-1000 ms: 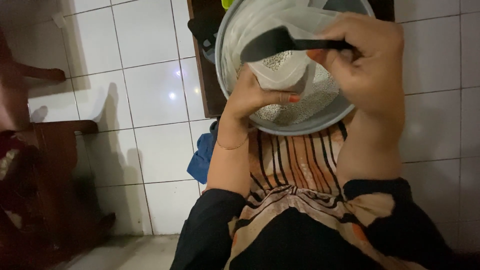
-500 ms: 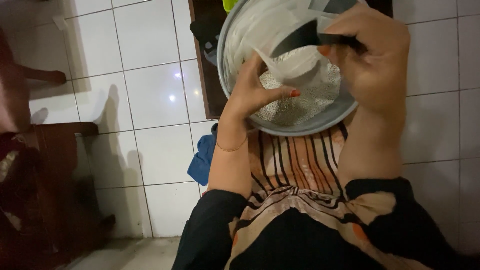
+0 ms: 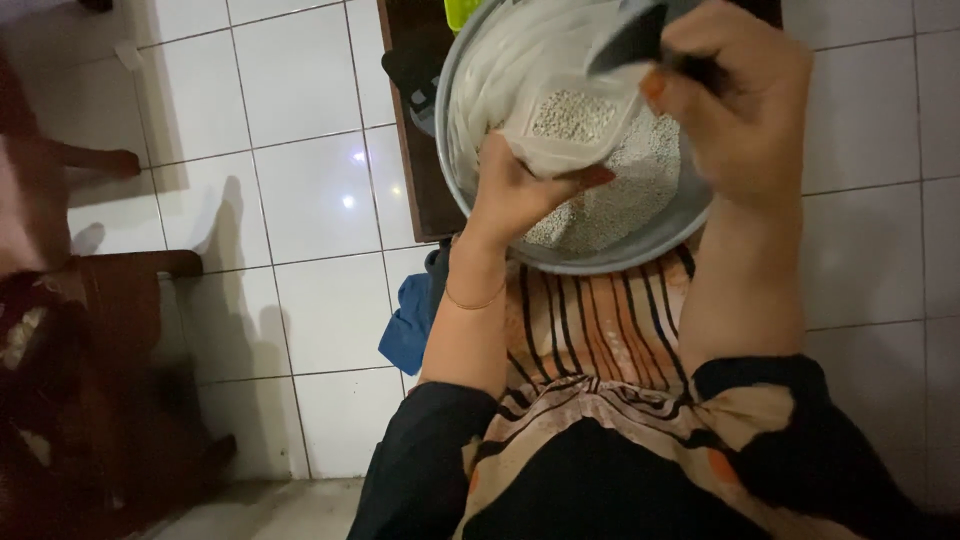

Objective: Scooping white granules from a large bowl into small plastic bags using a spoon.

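Head view, looking straight down. Large round grey metal bowl in lap over striped orange-and-black cloth, far rim over edge of dark wooden board. Bowl approx. half covered w/ small pale round grains, heaped toward near side.

Left hand: fingers wrapped round small clear plastic tub, clamped from below, tub inside bowl, tilted, also holding pale grains. Thin bangle on left wrist.

Right hand: fist closed on dark handle of black flat-bladed spatula, blade just above tub's far edge; touching or not, can't tell.

Hands near each other, not touching, both over bowl.

Surroundings: white tiled floor, blue cloth on floor beside left forearm, dark wooden furniture at left, yellow-green object at top edge, partly cut off.
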